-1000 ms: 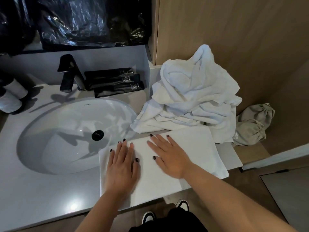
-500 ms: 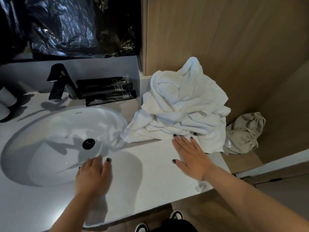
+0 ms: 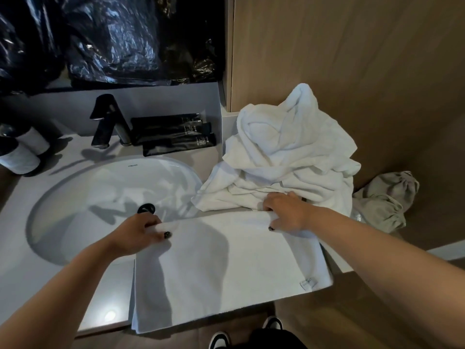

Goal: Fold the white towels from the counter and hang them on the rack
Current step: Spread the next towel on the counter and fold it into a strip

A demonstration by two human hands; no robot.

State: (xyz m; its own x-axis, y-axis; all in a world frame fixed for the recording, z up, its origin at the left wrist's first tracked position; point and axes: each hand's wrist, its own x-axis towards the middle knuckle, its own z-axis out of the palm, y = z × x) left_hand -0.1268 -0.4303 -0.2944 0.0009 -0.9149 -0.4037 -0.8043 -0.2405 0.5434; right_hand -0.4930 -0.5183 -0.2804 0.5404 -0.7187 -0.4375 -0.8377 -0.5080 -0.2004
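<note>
Presently the towel [image 3: 226, 268] lies flat on the counter [image 3: 63, 298], spread between the sink [image 3: 105, 197] and the counter's right end, its near edge overhanging the front. Its long axis runs left to right across the person's body; the short axis runs from the far edge toward the person.

Both hands are at the far edge, well apart. The left hand [image 3: 141, 231] holds the far left corner: fingers curled over the cloth, thumb on top, the edge pinched between them. The right hand [image 3: 284, 212] holds the far right corner in like manner, fingers hooked under the hem, thumb pressing above. That hand sits just beside the base of the pile [image 3: 289, 159] of unfolded towels and may be touching it; contact cannot be confirmed.

Judgement: the coming move is a fold of the far edge toward the near edge, across the short axis. Both hands are equally placed for it. Risk noted: the right hand could drag the pile's lowest fold along.

A label [image 3: 308, 283] shows at the near right corner. No rack is in view.
</note>
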